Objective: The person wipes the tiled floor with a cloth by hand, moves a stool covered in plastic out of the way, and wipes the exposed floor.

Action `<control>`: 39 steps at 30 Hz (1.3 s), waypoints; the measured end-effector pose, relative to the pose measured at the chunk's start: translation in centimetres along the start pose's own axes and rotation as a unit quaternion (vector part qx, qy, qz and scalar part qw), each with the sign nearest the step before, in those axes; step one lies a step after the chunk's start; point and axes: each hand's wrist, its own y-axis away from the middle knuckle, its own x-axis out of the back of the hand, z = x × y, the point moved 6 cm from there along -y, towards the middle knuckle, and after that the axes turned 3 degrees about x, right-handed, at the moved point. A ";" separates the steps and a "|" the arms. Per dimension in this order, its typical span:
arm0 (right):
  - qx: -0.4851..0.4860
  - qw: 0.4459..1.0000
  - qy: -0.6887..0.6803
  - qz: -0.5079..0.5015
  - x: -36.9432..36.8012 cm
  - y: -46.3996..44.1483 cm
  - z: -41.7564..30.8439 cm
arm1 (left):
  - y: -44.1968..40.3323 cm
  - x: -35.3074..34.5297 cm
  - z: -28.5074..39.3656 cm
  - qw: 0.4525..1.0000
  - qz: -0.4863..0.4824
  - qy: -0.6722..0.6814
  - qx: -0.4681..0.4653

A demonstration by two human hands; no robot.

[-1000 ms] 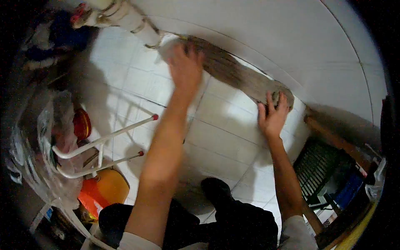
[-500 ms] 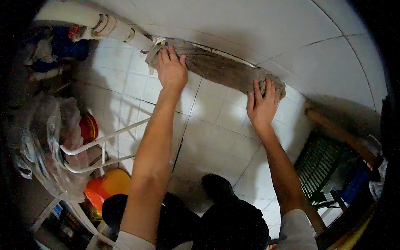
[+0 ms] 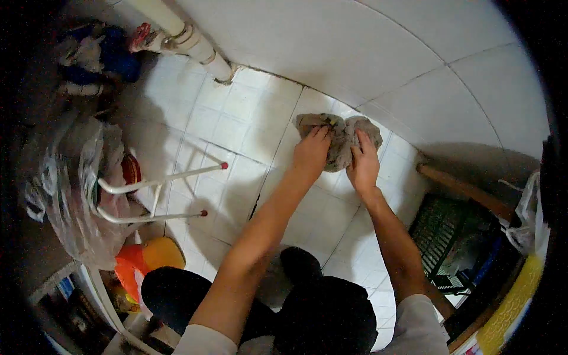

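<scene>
Cloth [image 3: 339, 148], grey-brown, on the tiled floor [image 3: 236, 133] near the wall [image 3: 296, 44]; formerly stretched along its base, now bunched, its left end drawn away from the pipe [image 3: 198, 47]. Left hand [image 3: 313, 149]: moved in beside the right, grip narrow, holding folds. Right hand [image 3: 363, 163]: grip likewise narrow, on the bunched part. Also: white metal legs [image 3: 157, 184], left; green crate [image 3: 438, 234], right; black shoe [image 3: 300, 264], nearer the body.
</scene>
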 end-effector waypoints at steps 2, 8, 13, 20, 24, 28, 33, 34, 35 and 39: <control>-0.019 0.999 -0.034 0.029 0.1 1.6 -1.3 | 3.6 -0.1 -0.6 1.000 0.007 -0.007 0.006; -0.059 0.996 -0.056 0.039 -2.0 7.5 -4.1 | 11.4 2.6 -0.8 0.999 -0.020 0.009 0.027; 0.060 0.997 -0.036 -0.030 0.1 10.7 -10.1 | 15.8 4.8 -2.7 0.999 0.030 -0.023 0.037; -0.110 0.969 -0.201 0.089 4.8 8.6 -8.7 | 14.0 10.8 -8.5 0.937 0.175 0.178 0.246; -0.193 0.945 -0.137 0.226 9.4 3.9 -5.2 | 7.9 16.8 -8.0 0.939 0.259 0.152 0.167; -0.274 0.940 0.038 0.201 10.5 1.4 -1.9 | 2.3 16.0 -4.6 0.982 0.174 0.045 0.059; -0.299 0.947 0.033 0.109 6.6 1.8 0.4 | 3.3 12.9 -3.1 0.994 0.053 0.050 0.088; -0.310 0.946 0.028 0.095 5.9 2.1 0.6 | 3.4 12.5 -3.2 0.993 0.039 0.063 0.092; -0.317 0.944 0.032 0.082 5.3 2.2 1.1 | 3.5 12.1 -3.5 0.994 0.016 0.023 0.107; -0.300 0.953 0.020 0.034 3.6 1.3 4.3 | 0.3 9.9 -6.9 1.000 -0.004 0.018 0.023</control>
